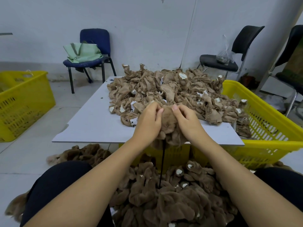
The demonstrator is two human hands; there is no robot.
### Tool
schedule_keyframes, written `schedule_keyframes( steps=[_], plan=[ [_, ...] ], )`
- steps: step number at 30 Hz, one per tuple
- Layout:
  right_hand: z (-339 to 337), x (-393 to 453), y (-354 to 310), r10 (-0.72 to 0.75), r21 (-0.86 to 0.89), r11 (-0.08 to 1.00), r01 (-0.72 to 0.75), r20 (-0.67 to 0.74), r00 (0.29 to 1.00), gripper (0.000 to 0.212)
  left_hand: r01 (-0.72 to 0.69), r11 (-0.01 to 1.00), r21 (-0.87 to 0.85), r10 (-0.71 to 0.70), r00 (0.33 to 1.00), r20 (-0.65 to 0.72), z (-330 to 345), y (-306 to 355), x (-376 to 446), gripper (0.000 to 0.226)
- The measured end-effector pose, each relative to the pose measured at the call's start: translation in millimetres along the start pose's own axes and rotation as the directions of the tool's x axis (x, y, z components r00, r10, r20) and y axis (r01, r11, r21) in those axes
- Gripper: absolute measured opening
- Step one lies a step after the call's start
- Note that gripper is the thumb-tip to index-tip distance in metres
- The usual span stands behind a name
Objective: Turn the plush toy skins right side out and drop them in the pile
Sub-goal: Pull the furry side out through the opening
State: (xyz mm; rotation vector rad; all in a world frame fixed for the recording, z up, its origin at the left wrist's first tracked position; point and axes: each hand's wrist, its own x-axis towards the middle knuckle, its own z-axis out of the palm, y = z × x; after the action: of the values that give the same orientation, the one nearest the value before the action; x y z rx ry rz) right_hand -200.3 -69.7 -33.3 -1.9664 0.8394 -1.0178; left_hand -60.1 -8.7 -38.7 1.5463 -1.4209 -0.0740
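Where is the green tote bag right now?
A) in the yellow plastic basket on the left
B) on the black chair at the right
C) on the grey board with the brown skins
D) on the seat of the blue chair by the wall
D: the green tote bag sits on the seat of the blue upholstered chair by the wall, apart from the grey board and both yellow baskets.

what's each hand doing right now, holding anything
Left hand: fingers curled on the brown plush skin, gripping it.
Right hand: fingers pinching the same skin from the other side.
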Motion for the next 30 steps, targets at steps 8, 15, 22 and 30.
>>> schedule_keyframes(
  steps=[8, 15, 22, 30],
  plan=[
    [-1, 2, -1, -0.005, -0.015, 1.000, 0.005, -0.032, 0.999, 0.031, 0.162, 0.981, -0.104, -0.156, 0.986, 0.064, 10, 4, 12, 0.026],
    [0, 10, 0, 0.156, 0.053, 0.987, -0.155, -0.023, 0.987, 0.048, 0.243, 0.965, -0.102, -0.224, 0.960, 0.168, 15, 4, 12, 0.034],
    [0, -4, -11, -0.100, 0.207, 0.971, 0.121, -0.108, 0.989, 0.023, -0.062, 0.984, -0.167, 0.069, 0.997, 0.036, 6, 14, -10, 0.023],
    [-1, -17, 8, -0.137, 0.153, 0.978, 0.139, -0.018, 0.990, 0.019, -0.109, 0.991, -0.073, 0.112, 0.993, 0.039, 17, 0, -29, 0.019]
  ],
)
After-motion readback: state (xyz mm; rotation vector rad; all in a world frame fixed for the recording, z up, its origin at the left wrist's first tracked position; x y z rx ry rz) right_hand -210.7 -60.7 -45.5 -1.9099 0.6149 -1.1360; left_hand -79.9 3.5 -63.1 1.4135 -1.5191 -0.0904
